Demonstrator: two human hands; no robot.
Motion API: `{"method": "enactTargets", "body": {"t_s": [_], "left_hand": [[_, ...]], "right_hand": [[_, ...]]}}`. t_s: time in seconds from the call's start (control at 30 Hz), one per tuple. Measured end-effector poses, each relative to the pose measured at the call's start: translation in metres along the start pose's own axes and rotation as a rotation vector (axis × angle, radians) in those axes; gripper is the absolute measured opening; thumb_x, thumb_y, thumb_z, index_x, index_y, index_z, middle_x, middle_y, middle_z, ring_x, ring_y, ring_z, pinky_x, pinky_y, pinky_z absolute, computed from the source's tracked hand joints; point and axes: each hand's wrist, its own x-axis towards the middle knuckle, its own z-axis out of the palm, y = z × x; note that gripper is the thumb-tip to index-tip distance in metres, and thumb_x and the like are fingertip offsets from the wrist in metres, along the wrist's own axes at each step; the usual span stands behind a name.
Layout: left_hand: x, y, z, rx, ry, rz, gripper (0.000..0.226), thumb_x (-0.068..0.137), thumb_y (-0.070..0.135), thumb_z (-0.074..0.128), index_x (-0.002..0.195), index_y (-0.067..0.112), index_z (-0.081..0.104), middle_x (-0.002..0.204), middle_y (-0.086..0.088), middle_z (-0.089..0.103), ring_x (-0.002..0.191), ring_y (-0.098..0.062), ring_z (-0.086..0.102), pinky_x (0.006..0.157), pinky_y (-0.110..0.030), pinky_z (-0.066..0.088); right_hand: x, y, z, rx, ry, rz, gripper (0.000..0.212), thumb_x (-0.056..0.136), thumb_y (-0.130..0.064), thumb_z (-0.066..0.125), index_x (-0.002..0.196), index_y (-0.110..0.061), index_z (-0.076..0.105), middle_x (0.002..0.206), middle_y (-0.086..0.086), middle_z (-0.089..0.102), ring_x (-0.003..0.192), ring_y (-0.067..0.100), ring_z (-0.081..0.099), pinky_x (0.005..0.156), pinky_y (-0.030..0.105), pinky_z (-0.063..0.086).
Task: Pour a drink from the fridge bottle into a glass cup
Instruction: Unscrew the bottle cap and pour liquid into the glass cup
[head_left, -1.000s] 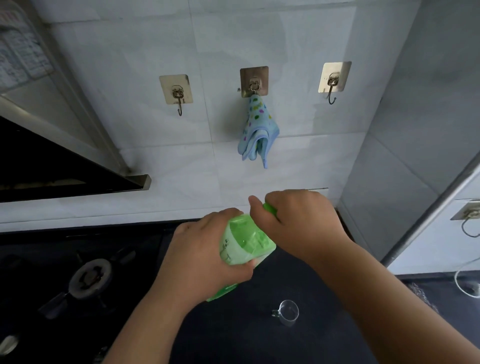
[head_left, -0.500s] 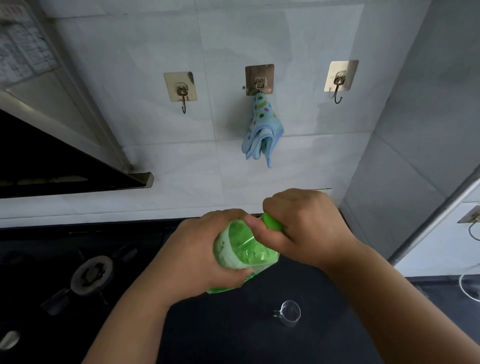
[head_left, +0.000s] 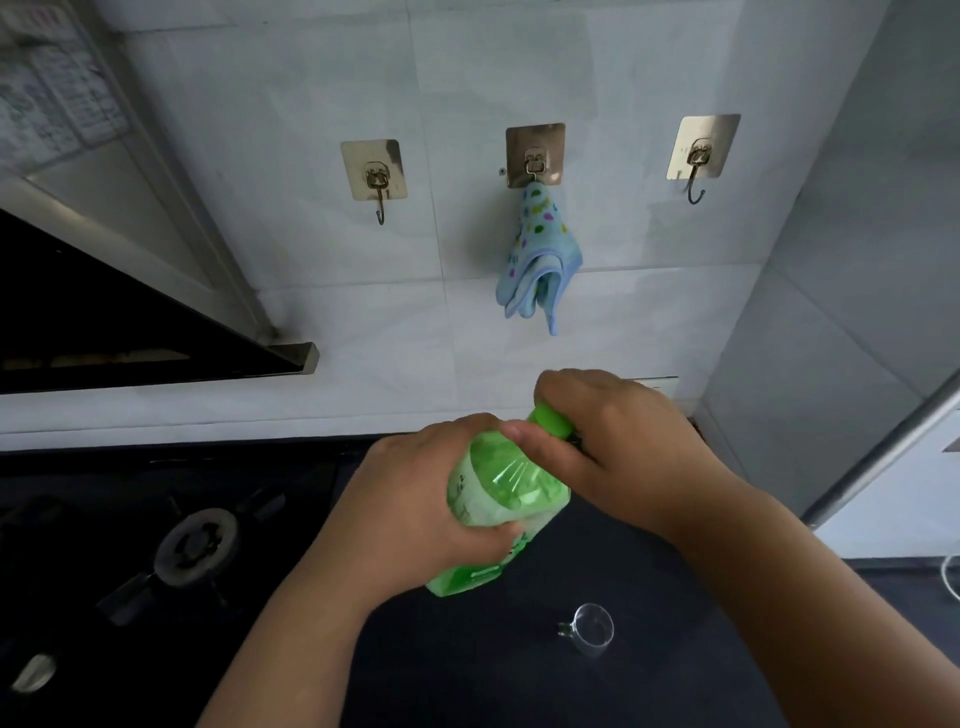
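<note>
A green plastic bottle (head_left: 501, 501) is held tilted above the dark counter, neck pointing up and to the right. My left hand (head_left: 415, 506) wraps around its body. My right hand (head_left: 618, 447) closes over the green cap (head_left: 551, 420), thumb and fingers around it. A small clear glass cup (head_left: 591, 627) with a handle stands on the counter below and to the right of the bottle, untouched.
A gas burner (head_left: 200, 545) lies on the black hob at the left. The range hood (head_left: 130, 322) juts out at upper left. A blue dotted cloth (head_left: 540, 260) hangs from the middle wall hook. A white cable (head_left: 950, 577) lies at the right edge.
The bottle has tipped a little further and its cap now shows beside my right thumb. Both hands have kept their hold and shifted slightly right.
</note>
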Motion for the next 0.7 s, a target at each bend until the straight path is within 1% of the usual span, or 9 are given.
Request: {"method": "enactTargets", "body": {"t_s": [0.07,0.13,0.2,0.27,0.33,0.43,0.53,0.6,0.7], "left_hand": [[0.001,-0.002,0.005,0.052,0.049,-0.032,0.071,0.061,0.063,0.075,0.126,0.05,0.05,0.109,0.025,0.064,0.101,0.002,0.061,0.091,-0.035,0.053],[0.002,-0.006,0.009,0.101,0.072,-0.056,0.077,0.059,0.065,0.073,0.131,0.049,0.047,0.114,0.024,0.063,0.103,0.001,0.06,0.095,-0.038,0.051],[0.002,-0.01,0.01,0.113,0.093,-0.062,0.081,0.058,0.066,0.072,0.133,0.048,0.046,0.116,0.023,0.062,0.104,-0.001,0.06,0.097,-0.04,0.05],[0.001,-0.013,0.01,0.088,0.108,-0.061,0.081,0.057,0.065,0.072,0.131,0.049,0.045,0.114,0.024,0.062,0.103,-0.002,0.06,0.096,-0.04,0.051],[0.001,-0.015,0.009,0.07,0.119,-0.062,0.08,0.057,0.067,0.07,0.13,0.05,0.043,0.111,0.026,0.06,0.102,-0.001,0.061,0.095,-0.039,0.052],[0.001,-0.017,0.009,0.038,0.133,-0.057,0.079,0.057,0.068,0.069,0.129,0.05,0.044,0.105,0.029,0.058,0.1,0.002,0.061,0.093,-0.038,0.054],[0.001,-0.02,0.011,0.02,0.111,-0.06,0.079,0.057,0.066,0.071,0.13,0.046,0.05,0.11,0.026,0.063,0.102,0.002,0.061,0.095,-0.039,0.052],[0.001,-0.022,0.013,0.006,0.093,-0.063,0.079,0.057,0.066,0.072,0.13,0.047,0.05,0.112,0.026,0.064,0.105,0.002,0.06,0.098,-0.04,0.051],[0.0,-0.023,0.014,0.011,0.094,-0.06,0.08,0.058,0.068,0.071,0.131,0.047,0.048,0.113,0.03,0.06,0.108,0.002,0.059,0.1,-0.041,0.05]], "right_hand": [[-0.001,-0.003,0.002,-0.091,0.014,0.123,0.06,0.088,-0.082,0.023,0.087,-0.026,0.045,0.058,-0.008,0.05,0.054,0.013,0.051,0.047,0.028,0.035],[-0.001,-0.003,0.001,-0.069,-0.008,0.167,0.056,0.086,-0.081,0.026,0.091,-0.029,0.045,0.058,-0.01,0.05,0.055,0.01,0.053,0.048,0.027,0.039],[0.001,-0.003,0.0,0.102,-0.08,0.174,0.038,0.092,-0.067,0.042,0.099,-0.03,0.048,0.071,-0.012,0.051,0.065,0.006,0.054,0.055,0.024,0.042],[0.002,-0.002,0.001,0.254,-0.146,0.146,0.02,0.097,-0.048,0.052,0.11,-0.034,0.053,0.089,-0.013,0.053,0.077,0.005,0.055,0.066,0.022,0.045],[0.003,-0.001,0.002,0.328,-0.164,0.103,0.023,0.098,-0.034,0.055,0.12,-0.039,0.056,0.103,-0.013,0.051,0.085,0.005,0.056,0.075,0.02,0.048],[0.001,0.0,0.002,0.385,-0.14,0.062,0.034,0.096,-0.019,0.058,0.124,-0.038,0.062,0.112,-0.013,0.048,0.092,0.009,0.06,0.08,0.023,0.052],[0.001,0.001,0.005,0.366,-0.125,0.006,0.023,0.097,-0.027,0.059,0.117,-0.032,0.069,0.116,-0.013,0.05,0.091,0.017,0.064,0.077,0.031,0.055],[0.001,0.001,0.008,0.329,-0.1,-0.042,0.02,0.098,-0.032,0.061,0.115,-0.028,0.071,0.115,-0.011,0.054,0.096,0.016,0.063,0.079,0.032,0.054],[0.001,0.001,0.009,0.33,-0.084,-0.005,0.033,0.096,-0.036,0.063,0.129,-0.03,0.063,0.115,-0.013,0.06,0.108,0.005,0.058,0.091,0.021,0.051]]}}
